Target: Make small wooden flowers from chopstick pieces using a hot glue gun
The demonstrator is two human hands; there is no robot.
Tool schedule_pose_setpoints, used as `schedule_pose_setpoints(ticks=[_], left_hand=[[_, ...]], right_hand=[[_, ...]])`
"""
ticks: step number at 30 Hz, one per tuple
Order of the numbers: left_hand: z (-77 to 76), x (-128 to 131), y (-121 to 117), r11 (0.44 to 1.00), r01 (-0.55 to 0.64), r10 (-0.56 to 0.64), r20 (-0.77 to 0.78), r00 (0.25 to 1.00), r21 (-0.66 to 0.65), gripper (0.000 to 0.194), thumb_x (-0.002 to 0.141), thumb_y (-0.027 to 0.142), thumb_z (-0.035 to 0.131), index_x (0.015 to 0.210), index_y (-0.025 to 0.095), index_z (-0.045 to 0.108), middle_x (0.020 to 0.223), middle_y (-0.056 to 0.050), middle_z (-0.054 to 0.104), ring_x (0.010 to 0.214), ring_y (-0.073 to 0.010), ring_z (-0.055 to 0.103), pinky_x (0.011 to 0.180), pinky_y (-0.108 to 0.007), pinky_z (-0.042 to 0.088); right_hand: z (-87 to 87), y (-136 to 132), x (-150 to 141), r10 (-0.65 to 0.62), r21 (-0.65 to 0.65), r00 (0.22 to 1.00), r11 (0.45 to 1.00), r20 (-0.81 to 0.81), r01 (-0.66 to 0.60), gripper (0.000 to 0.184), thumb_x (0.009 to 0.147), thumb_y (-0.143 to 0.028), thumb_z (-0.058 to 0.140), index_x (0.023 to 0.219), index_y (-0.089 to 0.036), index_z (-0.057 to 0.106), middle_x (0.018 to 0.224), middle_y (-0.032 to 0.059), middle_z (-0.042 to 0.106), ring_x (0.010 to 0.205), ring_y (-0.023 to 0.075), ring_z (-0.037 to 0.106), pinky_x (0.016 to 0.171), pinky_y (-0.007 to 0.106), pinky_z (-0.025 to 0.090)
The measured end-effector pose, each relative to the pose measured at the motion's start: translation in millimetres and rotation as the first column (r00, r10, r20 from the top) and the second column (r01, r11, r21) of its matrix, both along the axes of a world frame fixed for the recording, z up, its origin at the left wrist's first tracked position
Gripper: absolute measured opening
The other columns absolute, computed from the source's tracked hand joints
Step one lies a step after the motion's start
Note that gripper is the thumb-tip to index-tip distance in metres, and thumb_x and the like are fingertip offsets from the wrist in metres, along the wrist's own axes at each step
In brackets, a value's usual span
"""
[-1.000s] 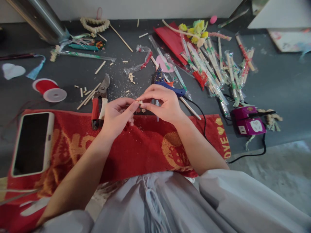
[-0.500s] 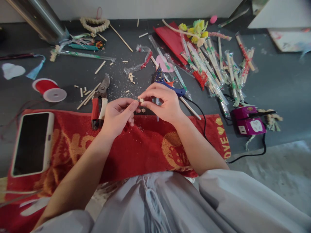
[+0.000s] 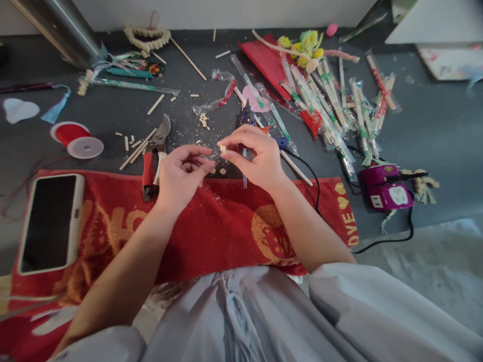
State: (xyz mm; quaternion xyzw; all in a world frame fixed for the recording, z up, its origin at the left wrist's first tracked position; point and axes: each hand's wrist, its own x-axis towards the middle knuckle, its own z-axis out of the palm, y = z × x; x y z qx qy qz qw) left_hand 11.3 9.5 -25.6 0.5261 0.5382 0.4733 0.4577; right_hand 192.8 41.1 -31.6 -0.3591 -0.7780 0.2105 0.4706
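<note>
Piece (image 3: 223, 149), small and pale, pinched between thumb and fingers of the right hand (image 3: 260, 156). Left hand (image 3: 175, 176) opposite, thumb and index finger slightly parted, just short of the right fingertips. Below both sets of fingertips, close by, two small pale flowers (image 3: 223, 171) near the far edge of the red towel (image 3: 222, 231). Just left of the left hand, pruners (image 3: 148, 168), with short sticks (image 3: 142, 150), spool (image 3: 86, 147) and phone (image 3: 51, 223) farther left. Just beyond the right hand and partly hidden by it, glue gun (image 3: 247, 115) on the grey surface (image 3: 196, 50); farther right, wrapped chopsticks (image 3: 327, 113) and purple box (image 3: 385, 186)
</note>
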Motion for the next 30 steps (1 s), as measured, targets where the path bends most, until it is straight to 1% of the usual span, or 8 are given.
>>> schedule_pose_setpoints(ticks=[5,9,13,17,21,24,27,30], left_hand=[[3.0,1.1,-1.0,0.999,-0.048,0.049,-0.053,0.997,0.019,0.017,0.07,0.017,0.076,0.086,0.017,0.071,0.062,0.003,0.064,0.044,-0.0044,0.046,0.041,-0.018,0.037],[4.6,1.3,-1.6,0.998,-0.068,0.069,-0.071,0.995,0.02,0.016,0.07,0.019,0.077,0.084,0.018,0.071,0.061,0.003,0.063,0.047,-0.0056,0.047,0.042,-0.019,0.036],[4.0,0.3,-1.9,0.997,-0.076,0.078,-0.09,0.993,0.026,0.012,0.072,0.02,0.075,0.084,0.019,0.071,0.059,0.004,0.06,0.046,-0.0057,0.045,0.042,-0.019,0.034],[4.0,0.0,-2.1,0.996,-0.08,0.084,-0.1,0.991,0.037,0.008,0.077,0.024,0.073,0.082,0.019,0.071,0.055,0.005,0.054,0.046,-0.0064,0.045,0.041,-0.02,0.033],[5.4,1.5,-2.0,0.997,-0.076,0.078,-0.063,0.995,0.019,0.006,0.079,0.023,0.072,0.083,0.019,0.07,0.057,0.004,0.058,0.044,-0.006,0.047,0.04,-0.019,0.034],[4.8,1.9,-1.7,0.997,-0.072,0.073,-0.034,0.997,0.013,0.008,0.079,0.022,0.072,0.085,0.019,0.071,0.063,0.003,0.062,0.041,-0.0046,0.046,0.037,-0.018,0.034],[0.8,0.9,-1.1,0.999,-0.049,0.049,0.006,0.999,0.014,0.008,0.08,0.025,0.071,0.086,0.02,0.071,0.065,0.003,0.063,0.04,-0.0041,0.046,0.037,-0.018,0.035],[-4.7,-0.3,-0.5,1.0,-0.024,0.023,0.052,0.998,0.018,0.01,0.082,0.03,0.07,0.086,0.02,0.071,0.064,0.003,0.062,0.039,-0.0043,0.044,0.037,-0.019,0.037]], right_hand=[[0.2,-0.5,-0.8,0.019,-0.022,0.999,1.0,-0.025,-0.02,0.024,0.092,-0.042,0.062,0.097,-0.02,0.071,0.088,0.0017,0.069,0.075,0.0111,0.06,0.071,0.028,0.051],[1.1,-1.1,-0.8,0.011,-0.047,1.0,0.999,-0.008,-0.012,0.026,0.092,-0.044,0.062,0.097,-0.021,0.071,0.088,0.0022,0.069,0.076,0.0123,0.061,0.073,0.03,0.052],[1.2,-1.2,-0.7,0.008,-0.039,1.0,0.999,0.018,-0.007,0.026,0.092,-0.046,0.061,0.097,-0.022,0.071,0.089,0.0023,0.07,0.08,0.0136,0.062,0.075,0.031,0.052],[1.0,-1.0,-0.9,0.022,-0.016,1.0,1.0,0.015,-0.022,0.023,0.092,-0.042,0.062,0.097,-0.021,0.071,0.089,0.0021,0.07,0.079,0.0128,0.062,0.075,0.03,0.052],[1.1,-1.0,-1.3,0.04,0.002,0.999,0.999,0.014,-0.04,0.02,0.092,-0.038,0.064,0.097,-0.02,0.071,0.088,0.0019,0.07,0.077,0.0121,0.062,0.073,0.029,0.052],[0.7,-1.5,-1.8,0.046,-0.008,0.999,0.999,0.018,-0.046,0.018,0.091,-0.035,0.064,0.098,-0.02,0.07,0.089,0.0018,0.069,0.076,0.0119,0.062,0.072,0.029,0.052],[-0.4,-1.7,-2.3,0.044,-0.016,0.999,0.999,0.027,-0.043,0.018,0.091,-0.036,0.064,0.098,-0.021,0.071,0.089,0.0017,0.069,0.076,0.012,0.062,0.071,0.029,0.052],[-1.6,-1.4,-2.5,0.05,0.005,0.999,0.999,0.018,-0.05,0.018,0.091,-0.037,0.064,0.097,-0.021,0.071,0.088,0.0014,0.069,0.075,0.0117,0.061,0.07,0.028,0.052]])
